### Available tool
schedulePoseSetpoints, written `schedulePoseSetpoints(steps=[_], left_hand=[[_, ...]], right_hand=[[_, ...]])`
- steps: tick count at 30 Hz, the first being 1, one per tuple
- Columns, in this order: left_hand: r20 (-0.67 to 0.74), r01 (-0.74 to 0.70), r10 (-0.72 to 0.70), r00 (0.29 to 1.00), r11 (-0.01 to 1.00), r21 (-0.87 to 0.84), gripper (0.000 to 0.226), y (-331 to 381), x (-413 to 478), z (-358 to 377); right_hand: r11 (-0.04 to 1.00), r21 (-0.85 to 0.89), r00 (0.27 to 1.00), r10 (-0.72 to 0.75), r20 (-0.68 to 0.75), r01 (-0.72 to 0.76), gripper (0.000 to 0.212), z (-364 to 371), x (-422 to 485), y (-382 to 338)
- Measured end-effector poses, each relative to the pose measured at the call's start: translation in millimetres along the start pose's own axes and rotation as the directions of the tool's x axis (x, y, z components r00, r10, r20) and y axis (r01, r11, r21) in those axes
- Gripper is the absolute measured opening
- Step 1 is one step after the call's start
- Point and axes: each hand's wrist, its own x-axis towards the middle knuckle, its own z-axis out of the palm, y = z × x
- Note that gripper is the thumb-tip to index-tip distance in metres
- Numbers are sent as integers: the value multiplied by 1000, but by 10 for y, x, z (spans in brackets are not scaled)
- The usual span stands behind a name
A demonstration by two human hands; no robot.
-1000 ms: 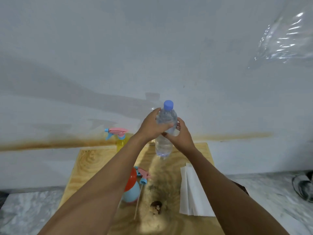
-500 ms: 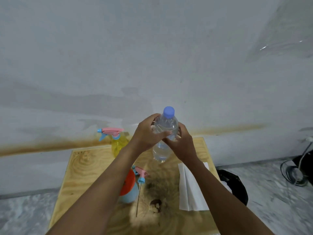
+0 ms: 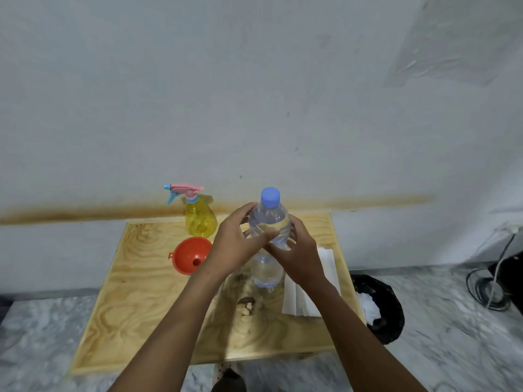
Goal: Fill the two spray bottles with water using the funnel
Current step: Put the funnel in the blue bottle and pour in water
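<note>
- A clear water bottle (image 3: 268, 222) with a blue cap (image 3: 270, 196) stands upright above the middle of a wooden table (image 3: 141, 292), held between both hands; whether its base touches the tabletop cannot be told.
- The left hand (image 3: 235, 244) wraps the bottle's upper body from the left, its fingers (image 3: 243, 213) curled around the far side and the thumb laid across the front.
- The right hand (image 3: 300, 256) grips the same part from the right, its fingers (image 3: 291, 222) curved against the plastic and meeting the left thumb near the middle of the bottle.
- The cap is still on, and water shows in the lower part of the bottle below the hands.
- 1 yellow spray bottle (image 3: 199, 219) with a pink and blue trigger head (image 3: 182, 190) stands upright at the back of the table, to the left of the hands and close to the wall (image 3: 254, 94).
- An orange funnel (image 3: 191, 257) sits just in front of the yellow spray bottle, its wide mouth tilted toward the camera; what it rests on is hidden by the left forearm.
- The 2nd spray bottle cannot be made out.
- A stack of folded white paper (image 3: 308, 292) lies on the right side of the table, partly under the right forearm.
- A dark knot (image 3: 246, 304) marks the wood near the middle of the tabletop.
- A bin with a black liner (image 3: 382, 306) stands on the marbled floor (image 3: 452, 349) just beside the table's right edge.
</note>
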Motion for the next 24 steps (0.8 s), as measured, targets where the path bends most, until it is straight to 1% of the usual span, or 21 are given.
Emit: schedulePoseSetpoints(steps=[4, 6, 8, 10, 11, 13, 14, 15, 16, 18, 19, 20, 22, 24], left_hand=[[-9, 5, -4, 1000, 999, 44, 68, -24, -76, 6], [-25, 0, 1, 1000, 999, 34, 70, -6, -100, 15], [-28, -8, 9, 1000, 999, 39, 70, 43, -102, 34], [-22, -21, 23, 1000, 998, 51, 69, 97, -79, 63], [-14, -20, 21, 1000, 999, 49, 68, 117, -75, 76], [-2, -18, 18, 1000, 999, 41, 71, 132, -87, 94], [-5, -18, 18, 1000, 999, 37, 74, 131, -100, 97], [-10, -18, 18, 1000, 999, 34, 75, 125, -111, 100], [-14, -14, 14, 1000, 999, 31, 75, 118, -120, 102], [-23, -9, 9, 1000, 1000, 25, 67, 123, -136, 117], [-32, -8, 9, 999, 1000, 23, 65, 118, -141, 128], [-41, -8, 9, 999, 1000, 22, 64, 126, -153, 143], [-65, -21, 23, 998, 999, 32, 62, 141, -180, 179], [-81, -36, 40, 996, 998, 49, 54, 146, -201, 210]], right_hand=[[1000, 24, 1000, 17, 8, -17, 66, 50, -48, 56], [999, 25, 999, 35, 7, -35, 67, 87, -57, 54], [997, 62, 998, 50, 33, -52, 67, 114, -66, 30], [993, 89, 993, 63, 102, -72, 66, 69, -57, -3], [993, 76, 984, 73, 161, -86, 64, -2, -43, -22], [993, 9, 941, 105, 322, -114, 61, -219, -7, -87], [993, -30, 918, 120, 377, -117, 59, -345, 20, -115], [992, -55, 914, 124, 385, -111, 55, -466, 51, -158], [993, -61, 931, 115, 346, -100, 49, -574, 81, -218], [997, -47, 980, 64, 188, -56, 37, -698, 139, -389], [999, -44, 992, 33, 123, -27, 33, -709, 164, -492], [999, -53, 996, -1, 87, 6, 34, -686, 186, -596], [991, -117, 995, -60, 84, 70, 42, -583, 216, -755], [966, -226, 990, -105, 91, 123, 45, -458, 239, -827]])
